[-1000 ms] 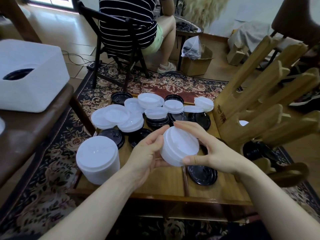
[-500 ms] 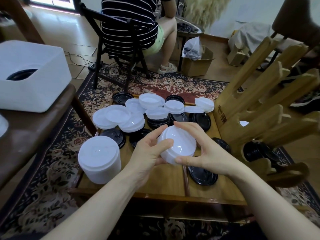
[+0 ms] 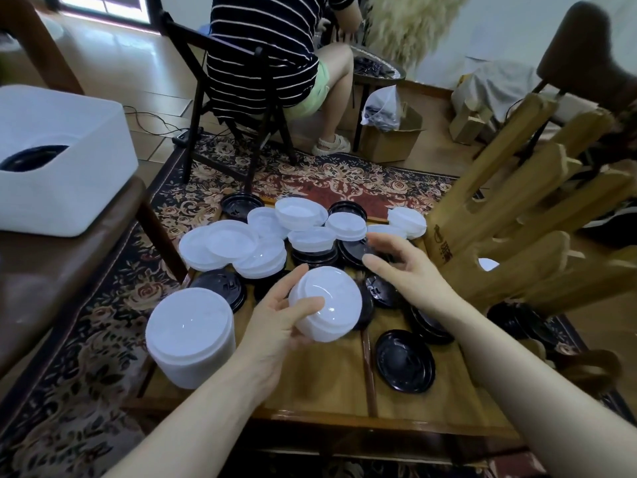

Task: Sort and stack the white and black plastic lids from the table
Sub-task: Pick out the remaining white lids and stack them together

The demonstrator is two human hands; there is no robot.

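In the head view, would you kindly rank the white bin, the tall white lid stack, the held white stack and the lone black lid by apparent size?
1. white bin
2. tall white lid stack
3. held white stack, in the left hand
4. lone black lid

The last two look close; the raised held stack may look bigger.

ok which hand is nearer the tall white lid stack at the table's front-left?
Left. The left hand, holding a small stack of white lids, sits just right of the tall white lid stack. The right hand reaches farther right, toward the back pile.

White bin (image 3: pixel 69 160), wooden rack (image 3: pixel 517 215), patterned rug (image 3: pixel 103 305) (floral), cardboard box (image 3: pixel 393 139)
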